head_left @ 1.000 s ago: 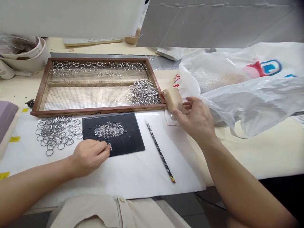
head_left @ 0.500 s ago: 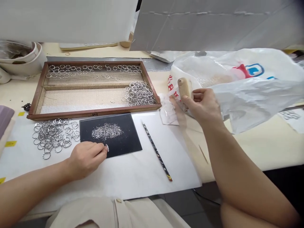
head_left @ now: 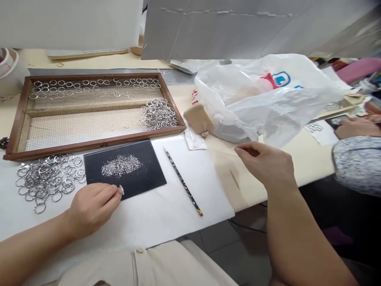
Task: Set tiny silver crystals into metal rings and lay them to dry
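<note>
My left hand (head_left: 95, 206) pinches a small silvery ring (head_left: 122, 189) at the front edge of a black board (head_left: 154, 176). Sparkling loose stones (head_left: 122, 166) lie heaped on that board. To the left is a pile of silver rings (head_left: 47, 174) on white paper. My right hand (head_left: 264, 163) hovers over the table's right part, fingers curled and thumb drawn in, with nothing visible in its grasp. Nearest to it are a thin wooden stick (head_left: 234, 178) and a plastic bag (head_left: 279, 115). A beige block (head_left: 198, 118) rests beside the bag, on a small clear packet (head_left: 195, 139).
Behind the board stands a wood-framed mesh tray (head_left: 98, 147) with rows and a heap of rings. A dark patterned pencil-like stick (head_left: 183, 180) lies on the paper. A grey sheet (head_left: 238, 31) hangs overhead. At right, another person's hand (head_left: 358, 128) and sleeve are visible.
My right hand has let go of the beige block, now down by the bag, and has drawn back toward me. The view has swung right, revealing another person's arm. My left hand still grips the ring.
</note>
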`<action>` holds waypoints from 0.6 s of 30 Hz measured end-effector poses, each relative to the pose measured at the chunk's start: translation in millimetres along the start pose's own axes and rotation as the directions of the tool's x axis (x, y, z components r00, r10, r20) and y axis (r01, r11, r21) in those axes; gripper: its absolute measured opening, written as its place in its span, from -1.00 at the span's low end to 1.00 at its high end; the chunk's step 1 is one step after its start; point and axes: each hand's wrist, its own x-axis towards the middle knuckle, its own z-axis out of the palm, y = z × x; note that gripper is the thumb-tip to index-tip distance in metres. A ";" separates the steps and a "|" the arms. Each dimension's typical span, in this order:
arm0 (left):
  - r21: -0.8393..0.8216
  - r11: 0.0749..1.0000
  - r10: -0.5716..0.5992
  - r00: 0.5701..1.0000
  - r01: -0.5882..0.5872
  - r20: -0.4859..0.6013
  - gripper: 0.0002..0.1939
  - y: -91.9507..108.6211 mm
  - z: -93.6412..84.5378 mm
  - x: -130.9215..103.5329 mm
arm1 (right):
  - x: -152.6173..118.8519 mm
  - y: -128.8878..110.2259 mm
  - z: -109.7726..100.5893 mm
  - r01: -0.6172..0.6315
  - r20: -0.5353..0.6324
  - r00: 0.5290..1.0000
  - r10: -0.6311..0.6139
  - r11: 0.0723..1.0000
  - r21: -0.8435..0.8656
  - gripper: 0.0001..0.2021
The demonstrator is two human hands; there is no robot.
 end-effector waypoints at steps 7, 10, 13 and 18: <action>0.015 1.000 -0.020 1.000 0.020 -0.006 -0.90 0.6 -1.2 3.5 | -24.3 36.2 7.0 -0.187 0.300 0.933 0.199 0.980 -0.070 -0.83; 0.012 0.996 -0.089 0.996 0.089 0.006 -0.86 1.4 -0.9 4.9 | -27.3 38.9 14.4 -0.213 0.327 0.915 0.237 0.971 -0.109 -0.83; 0.003 0.990 -0.140 0.990 0.140 0.007 -0.77 1.8 1.2 5.2 | -22.9 38.5 14.7 -0.188 0.390 0.892 0.227 0.973 -0.138 -0.83; -0.022 0.989 -0.149 0.989 0.149 -0.010 -0.79 0.1 7.0 2.2 | -21.0 7.2 10.1 -0.061 0.276 0.958 0.073 0.997 -0.052 -0.91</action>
